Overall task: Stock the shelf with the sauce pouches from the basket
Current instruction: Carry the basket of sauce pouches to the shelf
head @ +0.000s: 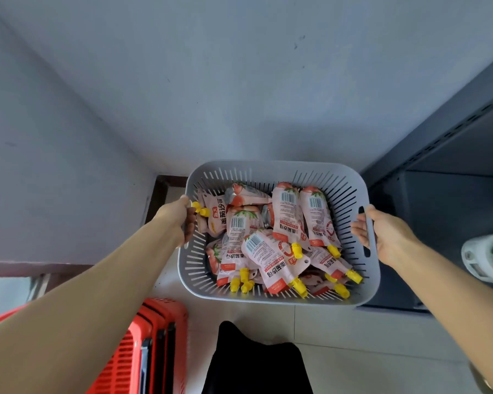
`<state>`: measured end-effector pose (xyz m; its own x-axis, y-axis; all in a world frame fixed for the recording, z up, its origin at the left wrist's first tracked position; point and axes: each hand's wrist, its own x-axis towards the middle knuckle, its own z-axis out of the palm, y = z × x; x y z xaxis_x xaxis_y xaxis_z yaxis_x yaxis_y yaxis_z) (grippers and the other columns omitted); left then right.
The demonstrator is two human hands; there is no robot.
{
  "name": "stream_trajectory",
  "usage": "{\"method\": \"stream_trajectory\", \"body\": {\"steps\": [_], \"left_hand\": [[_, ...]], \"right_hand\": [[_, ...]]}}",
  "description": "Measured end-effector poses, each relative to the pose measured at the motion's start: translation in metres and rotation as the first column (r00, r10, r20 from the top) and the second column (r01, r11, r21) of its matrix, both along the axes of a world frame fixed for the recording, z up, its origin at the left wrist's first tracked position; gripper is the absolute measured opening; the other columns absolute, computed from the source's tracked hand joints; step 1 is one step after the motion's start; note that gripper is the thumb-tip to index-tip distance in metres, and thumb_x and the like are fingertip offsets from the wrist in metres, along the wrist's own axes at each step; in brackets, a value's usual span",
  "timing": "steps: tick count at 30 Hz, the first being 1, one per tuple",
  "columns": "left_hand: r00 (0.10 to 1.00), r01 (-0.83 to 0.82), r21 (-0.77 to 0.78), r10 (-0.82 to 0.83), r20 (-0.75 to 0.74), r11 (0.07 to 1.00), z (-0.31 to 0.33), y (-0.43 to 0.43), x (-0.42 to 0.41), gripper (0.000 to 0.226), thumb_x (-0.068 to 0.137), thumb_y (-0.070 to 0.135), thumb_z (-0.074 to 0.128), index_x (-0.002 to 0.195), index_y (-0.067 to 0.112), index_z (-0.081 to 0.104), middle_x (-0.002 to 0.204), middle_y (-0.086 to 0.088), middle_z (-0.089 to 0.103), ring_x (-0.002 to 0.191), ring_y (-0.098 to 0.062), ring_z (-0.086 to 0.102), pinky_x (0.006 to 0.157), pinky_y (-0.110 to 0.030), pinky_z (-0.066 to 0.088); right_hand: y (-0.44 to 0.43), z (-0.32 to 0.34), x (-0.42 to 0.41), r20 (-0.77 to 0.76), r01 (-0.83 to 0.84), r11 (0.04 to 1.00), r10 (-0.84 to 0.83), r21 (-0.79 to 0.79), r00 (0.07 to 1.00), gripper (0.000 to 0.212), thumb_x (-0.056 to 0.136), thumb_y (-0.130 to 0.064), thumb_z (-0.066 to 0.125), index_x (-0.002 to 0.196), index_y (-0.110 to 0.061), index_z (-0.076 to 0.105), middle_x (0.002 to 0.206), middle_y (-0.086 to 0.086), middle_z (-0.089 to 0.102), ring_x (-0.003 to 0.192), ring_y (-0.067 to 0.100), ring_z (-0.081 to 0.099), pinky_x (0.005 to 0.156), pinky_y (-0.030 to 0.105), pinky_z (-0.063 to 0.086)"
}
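Sauce pouches [271, 245] lie jumbled in the basket [268, 170], most with long axis near-to-far, yellow caps [296, 250] toward the person. Left hand [180, 217] and right hand [387, 237], arms outstretched, clamp fingers round its 2 short ends, beside the shelf [439, 200].

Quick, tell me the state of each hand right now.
Left hand: closed, gripping the left rim of the grey basket.
Right hand: closed, gripping the basket's right handle.
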<state>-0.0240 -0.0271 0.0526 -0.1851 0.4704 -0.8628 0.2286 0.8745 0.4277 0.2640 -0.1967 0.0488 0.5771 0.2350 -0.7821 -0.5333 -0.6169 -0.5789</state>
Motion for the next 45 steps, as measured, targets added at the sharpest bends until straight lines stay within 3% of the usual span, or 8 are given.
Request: {"method": "stream_trajectory", "body": {"steps": [3, 8, 19, 27, 31, 34, 38, 45], "left_hand": [[1.0, -0.006, -0.003, 0.006, 0.008, 1.0, 0.038, -0.014, -0.007, 0.044, 0.095, 0.041, 0.045, 0.06, 0.015, 0.049, 0.059, 0.0, 0.046, 0.054, -0.013, 0.039, 0.056, -0.026, 0.035], [1.0, -0.011, 0.009, 0.011, 0.023, 1.0, 0.11, -0.044, -0.025, 0.044, 0.094, 0.042, 0.045, 0.061, 0.014, 0.049, 0.059, 0.001, 0.048, 0.054, -0.012, 0.04, 0.056, -0.025, 0.034], [1.0, -0.006, -0.031, 0.007, 0.026, 1.0, 0.236, -0.133, -0.079, 0.042, 0.095, 0.037, 0.046, 0.059, 0.015, 0.044, 0.058, 0.002, 0.043, 0.05, -0.013, 0.036, 0.054, -0.025, 0.032], [0.988, 0.12, -0.019, -0.117, 0.102, 0.993, 0.264, -0.214, -0.137, 0.039, 0.094, 0.036, 0.048, 0.064, 0.012, 0.049, 0.062, 0.0, 0.048, 0.051, -0.014, 0.042, 0.056, -0.024, 0.036], [0.973, 0.215, -0.02, -0.212, 0.091, 0.976, 0.269, -0.252, -0.154, 0.039, 0.093, 0.035, 0.048, 0.063, 0.01, 0.05, 0.062, -0.001, 0.05, 0.051, -0.016, 0.043, 0.056, -0.025, 0.038], [0.95, 0.306, -0.034, -0.303, 0.079, 0.951, 0.272, -0.281, -0.154, 0.039, 0.094, 0.034, 0.048, 0.062, 0.011, 0.048, 0.06, 0.0, 0.048, 0.049, -0.015, 0.04, 0.053, -0.025, 0.034], [0.884, 0.466, -0.038, -0.464, 0.049, 0.884, 0.271, -0.322, -0.136, 0.041, 0.094, 0.034, 0.047, 0.058, 0.013, 0.046, 0.041, -0.001, 0.047, 0.038, -0.016, 0.039, 0.052, -0.023, 0.029], [0.738, 0.675, -0.004, -0.674, 0.025, 0.738, 0.266, -0.424, -0.072, 0.045, 0.092, 0.039, 0.047, 0.055, 0.014, 0.045, 0.027, -0.001, 0.042, 0.019, -0.014, 0.035, 0.048, -0.022, 0.027]], "right_hand": [[-0.015, 0.034, -0.007, -0.025, -0.001, 1.0, 0.002, 0.021, 1.0, 0.034, 0.097, -0.033, 0.046, 0.077, -0.008, 0.056, 0.076, 0.007, 0.06, 0.068, 0.016, 0.057, 0.093, 0.033, 0.046], [-0.047, 0.104, -0.025, -0.069, 0.021, 0.997, -0.016, 0.077, 0.997, 0.033, 0.096, -0.031, 0.048, 0.076, -0.006, 0.055, 0.076, 0.009, 0.059, 0.069, 0.018, 0.058, 0.07, 0.026, 0.048], [-0.148, 0.216, -0.089, -0.104, 0.04, 0.995, -0.03, 0.087, 0.994, 0.036, 0.097, -0.033, 0.045, 0.072, -0.009, 0.054, 0.069, 0.002, 0.055, 0.061, 0.012, 0.054, 0.045, 0.02, 0.046], [-0.259, 0.246, -0.165, -0.107, 0.164, 0.98, -0.152, 0.113, 0.983, 0.038, 0.097, -0.033, 0.044, 0.071, -0.008, 0.054, 0.049, 0.004, 0.06, 0.062, 0.014, 0.055, 0.049, 0.022, 0.046], [-0.323, 0.261, -0.2, -0.118, 0.241, 0.962, -0.227, 0.129, 0.967, 0.036, 0.098, -0.031, 0.043, 0.073, -0.007, 0.053, 0.068, 0.005, 0.056, 0.063, 0.014, 0.054, 0.054, 0.022, 0.041], [-0.373, 0.261, -0.218, -0.122, 0.321, 0.94, -0.307, 0.117, 0.944, 0.035, 0.097, -0.03, 0.043, 0.072, -0.008, 0.053, 0.046, 0.004, 0.06, 0.05, 0.015, 0.059, 0.055, 0.022, 0.041], [-0.444, 0.257, -0.235, -0.112, 0.451, 0.888, -0.441, 0.091, 0.89, 0.033, 0.097, -0.026, 0.042, 0.072, -0.008, 0.054, 0.032, 0.0, 0.055, 0.026, 0.009, 0.055, 0.05, 0.021, 0.042], [-0.594, 0.251, -0.253, -0.151, 0.651, 0.752, -0.635, 0.106, 0.758, 0.032, 0.096, -0.028, 0.045, 0.073, -0.008, 0.055, 0.036, 0.0, 0.059, 0.041, 0.012, 0.061, 0.038, 0.014, 0.042]]}}
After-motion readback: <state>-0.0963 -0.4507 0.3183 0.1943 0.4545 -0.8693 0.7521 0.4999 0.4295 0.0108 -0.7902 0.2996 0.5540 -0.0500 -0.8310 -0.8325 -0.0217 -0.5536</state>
